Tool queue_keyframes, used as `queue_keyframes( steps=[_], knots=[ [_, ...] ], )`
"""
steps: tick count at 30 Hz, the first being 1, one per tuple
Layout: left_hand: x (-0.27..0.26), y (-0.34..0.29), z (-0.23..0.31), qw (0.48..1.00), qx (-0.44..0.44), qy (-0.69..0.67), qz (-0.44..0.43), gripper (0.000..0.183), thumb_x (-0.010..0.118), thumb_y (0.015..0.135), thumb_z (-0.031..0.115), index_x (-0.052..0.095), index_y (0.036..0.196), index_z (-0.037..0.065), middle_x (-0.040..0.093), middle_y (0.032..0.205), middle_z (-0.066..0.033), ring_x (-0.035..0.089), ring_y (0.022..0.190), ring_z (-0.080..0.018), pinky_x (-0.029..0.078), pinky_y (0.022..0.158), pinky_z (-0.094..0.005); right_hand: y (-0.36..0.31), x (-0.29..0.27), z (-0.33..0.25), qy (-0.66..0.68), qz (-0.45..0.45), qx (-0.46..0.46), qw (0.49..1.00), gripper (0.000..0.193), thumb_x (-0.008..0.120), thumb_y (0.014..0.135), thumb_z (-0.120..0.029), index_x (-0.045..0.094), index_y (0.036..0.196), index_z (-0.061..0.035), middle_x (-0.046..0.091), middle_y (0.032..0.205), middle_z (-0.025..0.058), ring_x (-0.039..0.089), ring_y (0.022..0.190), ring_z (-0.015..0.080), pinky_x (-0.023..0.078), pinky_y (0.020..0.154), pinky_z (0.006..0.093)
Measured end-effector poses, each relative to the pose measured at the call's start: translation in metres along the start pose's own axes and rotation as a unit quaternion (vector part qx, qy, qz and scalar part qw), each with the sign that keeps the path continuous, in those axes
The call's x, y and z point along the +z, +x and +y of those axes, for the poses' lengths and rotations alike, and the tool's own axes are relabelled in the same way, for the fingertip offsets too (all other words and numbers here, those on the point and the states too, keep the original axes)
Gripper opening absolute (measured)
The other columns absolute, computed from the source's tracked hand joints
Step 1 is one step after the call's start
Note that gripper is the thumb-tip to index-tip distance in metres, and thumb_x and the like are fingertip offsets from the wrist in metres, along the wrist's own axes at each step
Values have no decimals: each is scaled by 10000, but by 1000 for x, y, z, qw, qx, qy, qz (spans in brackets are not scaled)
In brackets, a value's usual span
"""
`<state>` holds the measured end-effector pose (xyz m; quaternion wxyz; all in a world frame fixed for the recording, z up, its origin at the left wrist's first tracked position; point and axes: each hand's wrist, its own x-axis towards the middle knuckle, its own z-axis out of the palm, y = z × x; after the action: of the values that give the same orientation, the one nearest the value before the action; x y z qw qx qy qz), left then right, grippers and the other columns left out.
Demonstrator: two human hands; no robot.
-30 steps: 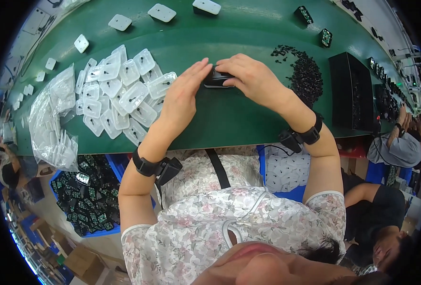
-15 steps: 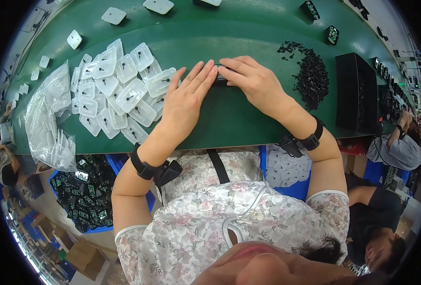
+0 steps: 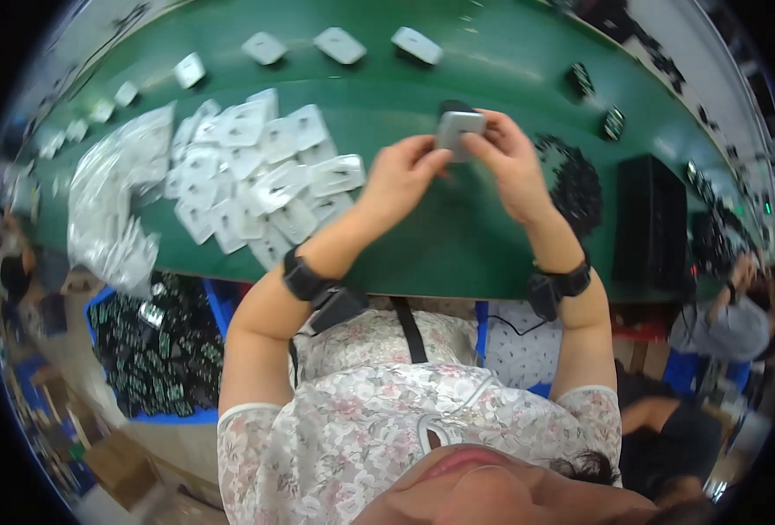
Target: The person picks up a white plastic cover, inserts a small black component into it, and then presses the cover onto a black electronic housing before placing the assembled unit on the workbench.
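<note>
A small box with a white face and a black body (image 3: 460, 131) is held up above the green table. My right hand (image 3: 514, 171) grips its right side, with the thumb across the white face. Fingers of my left hand (image 3: 401, 179) are bent and close on the box's lower left edge. Left of my hands lies a heap of translucent white plastic covers (image 3: 247, 175), each with a small dark piece. To the right, beyond my right hand, is a pile of tiny black parts (image 3: 580, 192).
A clear plastic bag (image 3: 112, 210) lies left of the covers. Several white-topped boxes (image 3: 339, 45) line the far side. A black bin (image 3: 650, 223) stands right. Below the table edge are a blue crate of circuit-board pieces (image 3: 156, 350) and a bin of white covers (image 3: 523, 350).
My hands were laid flat together over a dark piece. Now they are apart and lower, with the white-faced box raised and tilted between them. The whole view has shifted slightly.
</note>
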<state>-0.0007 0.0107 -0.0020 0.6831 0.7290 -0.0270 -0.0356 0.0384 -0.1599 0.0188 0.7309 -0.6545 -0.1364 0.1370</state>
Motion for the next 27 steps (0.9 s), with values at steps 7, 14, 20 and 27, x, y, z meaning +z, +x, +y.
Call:
queue_keyframes(
  steps=[7, 14, 20, 27],
  knots=[
    [-53, -37, 22, 956, 200, 112, 180, 340, 657, 836, 139, 544, 1127, 4, 627, 937, -124, 604, 720, -220, 490, 656, -325, 85, -82, 1, -371, 58, -96, 922, 336, 587, 902, -149, 558, 1195, 12, 617, 1060, 67, 559, 965, 136, 440, 855, 262],
    [-227, -105, -7, 763, 159, 414, 470, 144, 610, 839, 87, 598, 966, 21, 604, 881, -123, 593, 744, -261, 474, 672, -347, 149, -156, 29, -428, -1, -71, 901, 235, 594, 889, -149, 605, 1045, 28, 645, 920, 67, 568, 862, 129, 452, 776, 261],
    [-347, -169, -44, 585, 39, 579, 567, 164, 558, 819, 12, 605, 976, 19, 594, 951, -145, 569, 900, -329, 453, 804, -400, 163, -183, 42, -420, 26, -20, 907, 305, 576, 913, -217, 607, 1099, 22, 639, 956, 49, 566, 868, 126, 446, 783, 259],
    [-394, -172, -44, 557, -37, 622, 549, 180, 573, 786, 80, 604, 959, 39, 551, 1013, -124, 521, 995, -313, 464, 811, -419, 156, -177, 22, -379, 144, -93, 909, 329, 539, 945, -273, 596, 1104, 9, 625, 986, 71, 575, 884, 137, 451, 780, 259]
  ],
)
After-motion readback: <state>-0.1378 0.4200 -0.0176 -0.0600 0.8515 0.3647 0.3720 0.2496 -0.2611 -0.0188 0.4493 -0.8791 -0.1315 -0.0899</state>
